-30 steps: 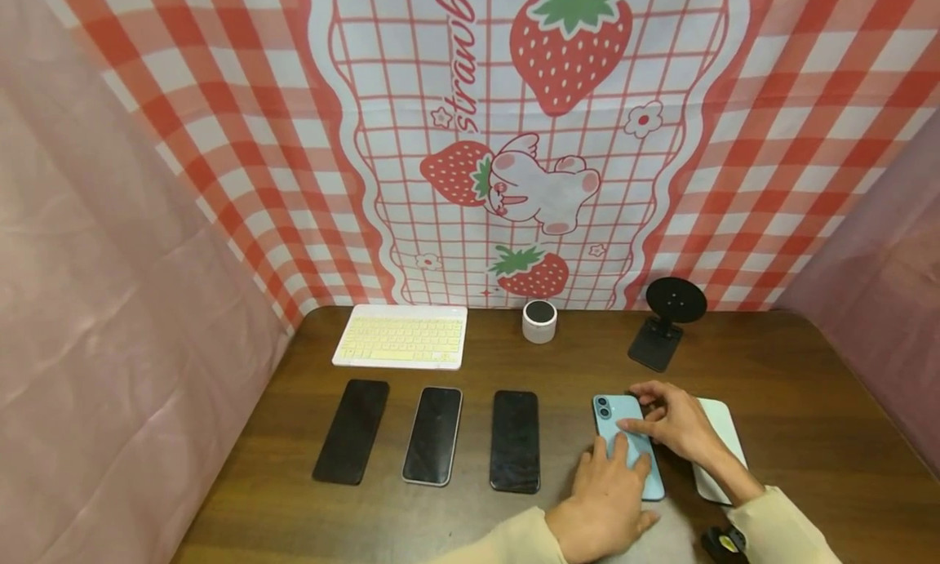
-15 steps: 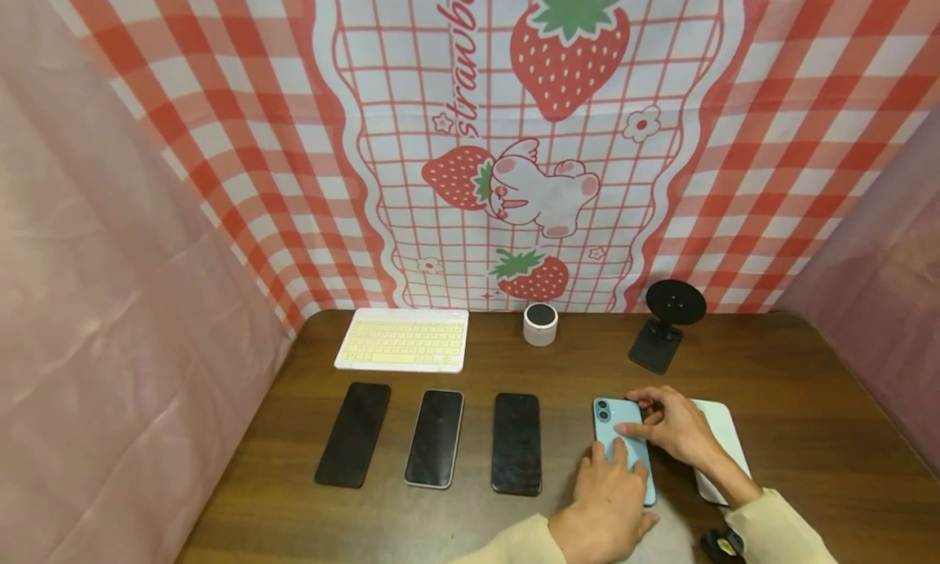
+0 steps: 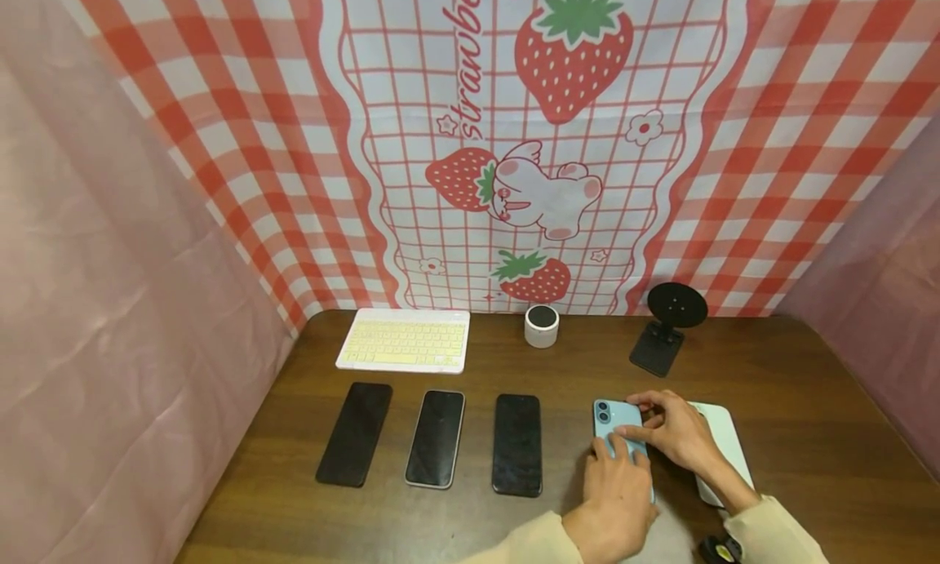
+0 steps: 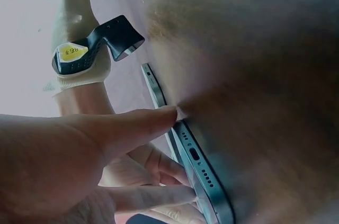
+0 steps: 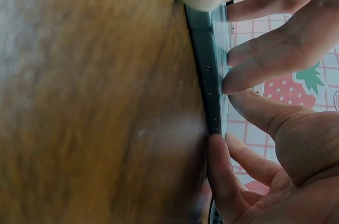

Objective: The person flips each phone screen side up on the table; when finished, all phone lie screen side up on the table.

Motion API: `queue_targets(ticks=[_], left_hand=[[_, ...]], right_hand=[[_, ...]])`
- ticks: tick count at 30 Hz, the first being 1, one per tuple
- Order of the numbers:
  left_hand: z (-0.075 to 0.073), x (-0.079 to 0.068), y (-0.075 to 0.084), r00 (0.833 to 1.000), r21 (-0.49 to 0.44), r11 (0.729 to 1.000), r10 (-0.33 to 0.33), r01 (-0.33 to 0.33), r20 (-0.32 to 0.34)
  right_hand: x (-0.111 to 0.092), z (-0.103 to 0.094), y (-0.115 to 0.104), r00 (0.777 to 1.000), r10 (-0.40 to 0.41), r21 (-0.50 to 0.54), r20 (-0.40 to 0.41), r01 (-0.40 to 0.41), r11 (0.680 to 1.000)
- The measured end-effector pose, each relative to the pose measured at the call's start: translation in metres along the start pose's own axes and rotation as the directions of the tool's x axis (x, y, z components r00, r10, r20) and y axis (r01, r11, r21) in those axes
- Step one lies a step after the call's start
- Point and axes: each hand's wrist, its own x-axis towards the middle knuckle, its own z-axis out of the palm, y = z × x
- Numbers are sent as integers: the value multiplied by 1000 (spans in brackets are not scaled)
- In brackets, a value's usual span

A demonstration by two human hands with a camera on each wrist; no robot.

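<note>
A light-blue phone [image 3: 619, 417] lies camera side up on the table, toward the right in the head view. My left hand [image 3: 613, 499] holds its lower part, fingertips on the back and thumb at the edge near the bottom corner. The thumb [image 4: 143, 126] shows by the charging-port end in the left wrist view. At the upper right corner, my right hand [image 3: 679, 429] pinches the phone, thumb on the back and fingers along the side. Side buttons show on the phone's edge [image 5: 209, 86] in the right wrist view. The hands cover much of its lower half.
Three dark-screened phones, a left [image 3: 355, 433], a middle [image 3: 435, 439] and a right one [image 3: 517, 445], lie in a row. Behind stand a keyboard [image 3: 404, 340], a small round white speaker [image 3: 541, 329] and a black stand [image 3: 661, 335]. A pale-green slab-like device [image 3: 727, 441] lies beside my right forearm.
The blue phone's lower end has swung left, so it lies straighter. My left thumb has drawn in to the phone's edge. The right hand has hardly moved.
</note>
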Motion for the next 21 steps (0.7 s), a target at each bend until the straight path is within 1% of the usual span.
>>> queue_targets(ticks=[4, 9, 16, 21], left_hand=[[1, 3, 1, 1000, 29, 1000, 10, -11, 2], [0, 3, 0, 999, 61, 998, 33, -32, -16], [1, 2, -1, 998, 78, 995, 58, -55, -38], [3, 2, -2, 996, 62, 996, 73, -70, -60]], right_hand=[[-1, 0, 0, 1000, -3, 0, -9, 3, 1000], [0, -1, -2, 1000, 1, 4, -13, -1, 1000], [1, -2, -4, 999, 23, 23, 22, -23, 999], [2, -3, -5, 998, 37, 38, 44, -39, 999]])
